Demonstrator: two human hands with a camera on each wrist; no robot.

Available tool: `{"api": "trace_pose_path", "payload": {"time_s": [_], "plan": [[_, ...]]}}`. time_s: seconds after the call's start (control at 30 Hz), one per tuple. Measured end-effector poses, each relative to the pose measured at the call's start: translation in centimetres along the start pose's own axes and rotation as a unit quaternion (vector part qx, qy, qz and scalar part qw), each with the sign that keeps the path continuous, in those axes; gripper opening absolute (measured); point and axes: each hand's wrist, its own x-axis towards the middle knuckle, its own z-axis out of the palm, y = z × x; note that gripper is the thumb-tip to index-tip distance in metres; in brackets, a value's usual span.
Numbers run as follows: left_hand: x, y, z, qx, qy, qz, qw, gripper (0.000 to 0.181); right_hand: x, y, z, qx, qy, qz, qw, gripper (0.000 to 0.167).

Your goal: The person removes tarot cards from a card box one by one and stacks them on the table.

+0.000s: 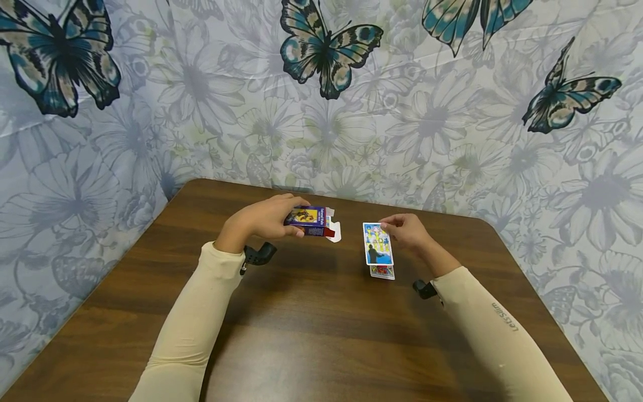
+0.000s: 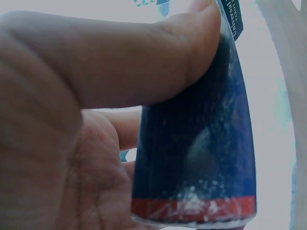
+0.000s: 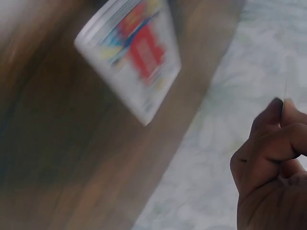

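Note:
My left hand (image 1: 263, 219) grips a blue-purple card box (image 1: 316, 228) with a yellow picture panel, its end flap hanging open to the right. In the left wrist view the thumb (image 2: 158, 62) lies across the box's dark blue side (image 2: 196, 148), which has a red band at one end. By its upper right corner, my right hand (image 1: 409, 230) pinches one tarot card (image 1: 378, 248) with a bright yellow and blue picture. Below that card, partly covered by it, a stack of cards (image 1: 383, 273) lies on the table; its top card looks blurred in the right wrist view.
The brown wooden table (image 1: 301, 329) has rounded far corners. Behind it hangs a floral cloth backdrop (image 1: 271, 123) with butterflies. Black wrist cameras sit under both cream sleeves (image 1: 191, 318).

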Motion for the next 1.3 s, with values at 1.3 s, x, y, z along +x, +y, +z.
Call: {"api": "trace_pose_path", "payload": {"time_s": [1.3], "plan": [[0.1,-0.3,0.0,0.004,-0.009,-0.01,0.9999,0.069,2.6,4.4,1.8,-0.203,0.015,0.093,0.9746,0.021]]}}
